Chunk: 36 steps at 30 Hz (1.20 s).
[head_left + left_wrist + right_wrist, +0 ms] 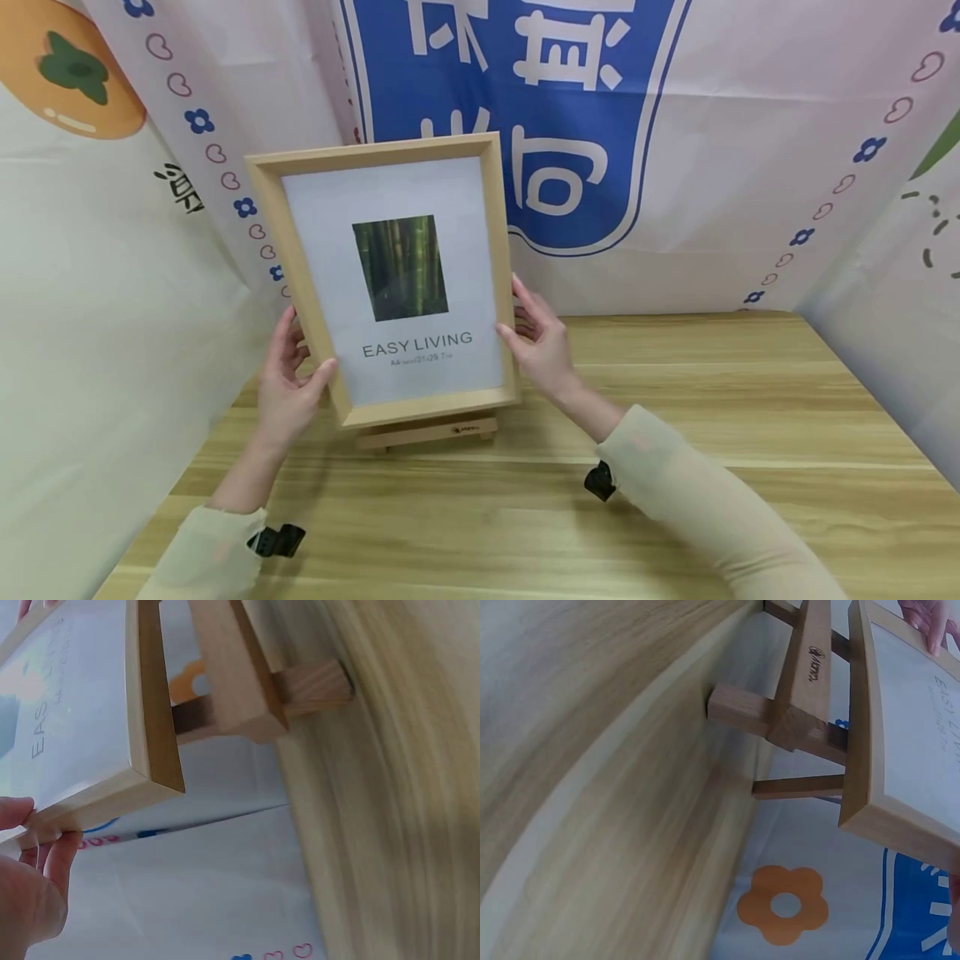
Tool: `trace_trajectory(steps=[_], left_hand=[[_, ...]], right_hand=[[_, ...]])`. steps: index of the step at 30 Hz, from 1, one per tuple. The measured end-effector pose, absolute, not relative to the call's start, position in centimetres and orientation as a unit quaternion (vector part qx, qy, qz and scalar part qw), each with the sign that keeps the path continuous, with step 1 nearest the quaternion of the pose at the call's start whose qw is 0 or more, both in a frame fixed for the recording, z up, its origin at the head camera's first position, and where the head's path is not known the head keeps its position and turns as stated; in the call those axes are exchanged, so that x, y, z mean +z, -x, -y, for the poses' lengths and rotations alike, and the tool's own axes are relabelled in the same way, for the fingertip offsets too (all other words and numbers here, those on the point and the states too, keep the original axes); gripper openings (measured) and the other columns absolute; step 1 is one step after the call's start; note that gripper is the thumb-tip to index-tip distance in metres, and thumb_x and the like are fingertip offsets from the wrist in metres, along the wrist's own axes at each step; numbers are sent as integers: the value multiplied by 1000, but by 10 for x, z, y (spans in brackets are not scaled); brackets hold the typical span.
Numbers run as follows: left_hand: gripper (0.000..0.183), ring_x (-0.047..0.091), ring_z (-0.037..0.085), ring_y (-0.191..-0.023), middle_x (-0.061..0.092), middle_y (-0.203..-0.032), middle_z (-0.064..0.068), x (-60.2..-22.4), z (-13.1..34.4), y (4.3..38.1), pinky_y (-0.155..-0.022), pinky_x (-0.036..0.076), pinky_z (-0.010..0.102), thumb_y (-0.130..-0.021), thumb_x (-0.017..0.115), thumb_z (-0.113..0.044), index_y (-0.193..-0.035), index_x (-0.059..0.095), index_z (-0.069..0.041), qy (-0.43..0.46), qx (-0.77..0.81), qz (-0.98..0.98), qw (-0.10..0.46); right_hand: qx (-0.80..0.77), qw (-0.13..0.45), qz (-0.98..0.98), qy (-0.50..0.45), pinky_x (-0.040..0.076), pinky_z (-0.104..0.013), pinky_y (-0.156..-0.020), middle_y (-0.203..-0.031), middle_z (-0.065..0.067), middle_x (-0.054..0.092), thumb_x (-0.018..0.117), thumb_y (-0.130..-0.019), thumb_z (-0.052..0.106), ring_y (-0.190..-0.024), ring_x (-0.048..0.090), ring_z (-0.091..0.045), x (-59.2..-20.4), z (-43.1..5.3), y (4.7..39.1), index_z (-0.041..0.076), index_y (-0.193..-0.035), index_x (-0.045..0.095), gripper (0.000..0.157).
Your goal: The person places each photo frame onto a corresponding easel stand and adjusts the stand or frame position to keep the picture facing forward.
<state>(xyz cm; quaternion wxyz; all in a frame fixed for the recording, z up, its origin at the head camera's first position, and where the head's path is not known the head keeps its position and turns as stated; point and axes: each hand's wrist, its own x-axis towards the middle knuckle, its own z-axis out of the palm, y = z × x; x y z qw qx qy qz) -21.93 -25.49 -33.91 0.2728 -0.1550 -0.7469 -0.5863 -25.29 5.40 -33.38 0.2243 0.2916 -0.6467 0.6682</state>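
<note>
A light wood picture frame (506, 275) is held up between both hands, tilted slightly. Behind its clear front, a white sheet (322, 275) carries a bamboo picture and the words EASY LIVING. On one side edge my left hand (288, 396) grips it, thumb in front and fingers behind. My right hand (543, 346) pinches the opposite edge, low down. Below stands a small wooden easel (427, 432), mostly hidden by the frame in the head view. In the left wrist view a gap shows between the frame's bottom edge and the easel's ledge (240, 682).
The easel's feet stand on a wood-grain table (675, 500). Behind hangs a white printed cloth (720, 183) with a blue sign on it, and another cloth wall (97, 333) rises at the left. Small black cameras (277, 542) sit at the sleeve cuffs.
</note>
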Motion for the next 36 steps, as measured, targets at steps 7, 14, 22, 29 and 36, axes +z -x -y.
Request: trace_trajectory(steps=[7, 14, 22, 29, 36], left_hand=[[82, 50, 18, -94, 46, -116, 10, -347, 260, 222, -58, 52, 19, -76, 55, 21, -142, 27, -19, 143, -577, 755, 278], [86, 49, 16, -95, 45, -118, 14, -351, 262, 226, -61, 53, 21, -75, 55, 22, -142, 25, -21, 136, -569, 765, 269], [88, 49, 16, -96, 44, -121, 19, -360, 264, 232, -62, 53, 21, -73, 54, 23, -142, 24, -21, 132, -572, 766, 261], [86, 48, 18, -97, 44, -121, 21, -357, 261, 228, -65, 52, 18, -73, 54, 23, -143, 24, -19, 130, -562, 774, 262], [88, 48, 15, -98, 44, -122, 20, -366, 266, 235, -69, 51, 17, -73, 56, 22, -143, 23, -20, 133, -553, 778, 268]], right_hand=[[658, 219, 658, -293, 50, -38, -79, -124, -19, 45, 59, -78, -13, -100, 53, -34, -341, -50, 255, -3, -136, 32, 64], [654, 219, 663, -290, 50, -40, -79, -124, -20, 45, 59, -78, -14, -99, 54, -32, -344, -48, 255, -1, -136, 33, 65], [643, 220, 673, -291, 51, -38, -78, -121, -23, 45, 58, -78, -15, -98, 54, -37, -348, -47, 256, -6, -134, 32, 63], [641, 217, 677, -291, 51, -39, -78, -120, -25, 45, 58, -78, -15, -98, 53, -38, -351, -47, 258, -5, -135, 32, 63], [633, 209, 690, -282, 51, -36, -79, -122, -23, 45, 58, -80, -12, -98, 54, -34, -350, -46, 257, -2, -137, 31, 64]])
